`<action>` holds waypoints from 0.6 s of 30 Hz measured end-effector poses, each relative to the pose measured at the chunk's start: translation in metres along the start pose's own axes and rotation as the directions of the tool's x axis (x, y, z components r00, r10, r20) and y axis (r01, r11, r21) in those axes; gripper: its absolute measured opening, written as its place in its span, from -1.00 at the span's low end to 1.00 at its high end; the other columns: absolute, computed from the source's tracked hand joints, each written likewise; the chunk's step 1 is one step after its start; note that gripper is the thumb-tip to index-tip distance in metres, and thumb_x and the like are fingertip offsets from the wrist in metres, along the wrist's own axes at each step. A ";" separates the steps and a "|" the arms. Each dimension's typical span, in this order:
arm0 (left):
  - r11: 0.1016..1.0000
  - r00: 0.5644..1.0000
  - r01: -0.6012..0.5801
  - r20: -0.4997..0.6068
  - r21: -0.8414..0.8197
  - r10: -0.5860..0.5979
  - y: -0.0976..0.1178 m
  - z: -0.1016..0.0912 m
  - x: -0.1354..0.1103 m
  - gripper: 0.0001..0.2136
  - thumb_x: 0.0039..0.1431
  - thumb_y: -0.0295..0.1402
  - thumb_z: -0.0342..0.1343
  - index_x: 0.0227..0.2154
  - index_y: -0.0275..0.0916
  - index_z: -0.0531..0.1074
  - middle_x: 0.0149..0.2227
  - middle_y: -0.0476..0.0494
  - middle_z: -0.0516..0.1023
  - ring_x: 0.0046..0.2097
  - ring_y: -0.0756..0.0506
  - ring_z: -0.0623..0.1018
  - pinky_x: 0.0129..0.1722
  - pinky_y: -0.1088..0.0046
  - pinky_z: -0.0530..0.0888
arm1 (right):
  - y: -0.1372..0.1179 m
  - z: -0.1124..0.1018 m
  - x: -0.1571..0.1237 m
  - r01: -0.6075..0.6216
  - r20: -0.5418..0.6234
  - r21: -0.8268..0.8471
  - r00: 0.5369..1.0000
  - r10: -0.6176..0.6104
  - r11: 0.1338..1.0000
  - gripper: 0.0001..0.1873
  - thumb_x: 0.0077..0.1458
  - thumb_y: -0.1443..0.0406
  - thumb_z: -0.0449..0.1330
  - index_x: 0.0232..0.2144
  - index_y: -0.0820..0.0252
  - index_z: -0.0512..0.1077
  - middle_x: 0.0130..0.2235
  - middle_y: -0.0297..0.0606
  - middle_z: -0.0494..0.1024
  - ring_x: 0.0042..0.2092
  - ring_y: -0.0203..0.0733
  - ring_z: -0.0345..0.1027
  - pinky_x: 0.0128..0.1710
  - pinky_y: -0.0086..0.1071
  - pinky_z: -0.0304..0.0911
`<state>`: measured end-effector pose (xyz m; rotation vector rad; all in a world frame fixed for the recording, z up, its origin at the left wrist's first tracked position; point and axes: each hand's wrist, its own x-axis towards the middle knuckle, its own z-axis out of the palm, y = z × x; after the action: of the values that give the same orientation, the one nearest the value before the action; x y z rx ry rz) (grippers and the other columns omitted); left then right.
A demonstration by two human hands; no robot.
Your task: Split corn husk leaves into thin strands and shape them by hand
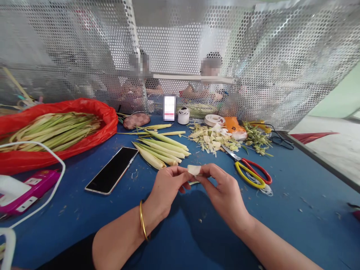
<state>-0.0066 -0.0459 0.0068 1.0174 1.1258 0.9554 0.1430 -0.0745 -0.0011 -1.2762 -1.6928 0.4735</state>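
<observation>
Between my two hands is a small pale piece of plant leaf (194, 170), folded or curved, held up above the blue table. My left hand (170, 183), with a gold bangle on the wrist, pinches its left side. Thumb and forefinger of my right hand (223, 189) are closed on its right side. A thin green-white strip shows just below the fingertips; whether it belongs to the same piece I cannot tell. Just beyond the hands lies a bunch of pale green stalks (163, 148). Scissors (250, 172) with red and yellow handles rest right of my right hand.
A black-screened phone (112, 170) lies at left. Behind it stands a red bag (108, 112) of long leaves, near a magenta power strip (38, 191) and white cable. Leaf scraps (209, 138) and a tape roll (214, 120) sit ahead. People are behind a perforated screen (180, 45).
</observation>
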 end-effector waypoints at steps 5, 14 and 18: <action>0.956 0.975 0.217 0.092 -0.197 -0.202 0.001 0.000 0.001 -0.84 -0.15 -0.34 0.29 -0.59 -0.33 0.48 -0.57 -0.01 0.47 -0.59 0.12 0.31 -0.63 0.63 0.17 | 0.004 0.000 0.001 0.102 -0.008 -0.043 0.995 -0.102 0.994 -0.89 0.16 0.41 0.12 -0.38 0.12 0.38 -0.36 -0.32 0.49 -0.31 -0.25 0.40 -0.28 -0.44 0.27; 0.967 0.976 0.200 0.122 -0.158 -0.182 0.001 -0.001 -0.002 -0.79 -0.11 -0.26 0.29 -0.53 -0.31 0.45 -0.54 -0.01 0.45 -0.53 0.07 0.39 -0.59 0.60 0.25 | 0.001 -0.002 -0.001 0.084 -0.004 -0.001 0.996 -0.084 0.996 -0.85 0.16 0.42 0.12 -0.43 0.13 0.38 -0.39 -0.36 0.47 -0.35 -0.28 0.38 -0.31 -0.47 0.25; 0.997 0.999 -0.007 0.045 -0.070 0.010 0.000 0.001 -0.003 -0.80 -0.11 -0.26 0.30 -0.56 -0.30 0.46 -0.56 0.01 0.43 -0.47 0.05 0.41 -0.47 0.56 0.33 | 0.001 -0.001 0.000 0.036 -0.001 0.008 0.999 -0.036 0.999 -0.88 0.15 0.38 0.13 -0.44 0.14 0.38 -0.42 -0.36 0.46 -0.38 -0.27 0.35 -0.35 -0.46 0.23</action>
<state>-0.0058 -0.0492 0.0080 0.9831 1.0437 0.9675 0.1445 -0.0743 -0.0010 -1.2387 -1.7084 0.4576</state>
